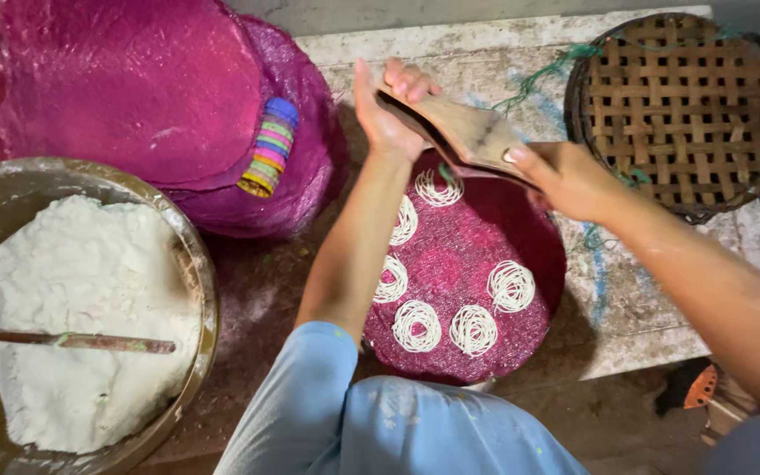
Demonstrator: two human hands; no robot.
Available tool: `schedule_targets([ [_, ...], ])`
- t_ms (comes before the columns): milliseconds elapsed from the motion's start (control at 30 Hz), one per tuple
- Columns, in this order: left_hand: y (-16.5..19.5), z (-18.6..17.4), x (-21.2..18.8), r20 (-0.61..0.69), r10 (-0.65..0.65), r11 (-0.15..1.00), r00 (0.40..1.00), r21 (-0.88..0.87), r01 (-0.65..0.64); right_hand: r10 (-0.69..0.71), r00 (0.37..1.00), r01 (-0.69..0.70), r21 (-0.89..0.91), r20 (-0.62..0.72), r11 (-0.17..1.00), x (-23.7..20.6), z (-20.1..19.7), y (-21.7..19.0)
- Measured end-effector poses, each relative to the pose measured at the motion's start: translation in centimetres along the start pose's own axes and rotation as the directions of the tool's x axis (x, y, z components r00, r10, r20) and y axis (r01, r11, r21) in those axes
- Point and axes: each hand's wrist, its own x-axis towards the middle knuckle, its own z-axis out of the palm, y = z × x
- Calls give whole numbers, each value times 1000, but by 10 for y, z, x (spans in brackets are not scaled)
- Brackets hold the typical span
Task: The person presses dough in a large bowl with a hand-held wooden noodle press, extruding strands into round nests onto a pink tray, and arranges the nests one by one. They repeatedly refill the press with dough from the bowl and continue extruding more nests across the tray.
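Flour-streaked stone surface [626, 290] below, and right over it the wooden press [472, 132], held tilted above the far edge of the round pink mat [477, 255]. Left hand [389, 110] wraps one end, right hand [565, 176] clamps the other, both closed tight on it. Six noodle coils [510, 286] sit in a ring on the mat. Risk: the press drifts and a new coil lands on a neighbour, or past the rim. Dough bowl [195, 290] sits left, woven basket [679, 105] far right.

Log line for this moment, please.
left hand: grips wooden press | right hand: grips it | below: red mesh tray, noodle coils
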Motion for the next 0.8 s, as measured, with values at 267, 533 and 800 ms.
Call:
schedule_targets([
  [267, -4, -8, -16, -161, -51, 998, 986, -39, 45, 145, 985, -148, 26, 96, 989, -7, 6, 6],
  [533, -12, 1, 0, -291, -152, 988, 945, -55, 142, 6, 1000, -5, 30, -25, 1000, 0, -7, 28],
  [800, -9, -52, -25, -513, -506, 199, 693, 712, 673, 17, 998, -1, 234, -65, 972, 2, 7, 57],
])
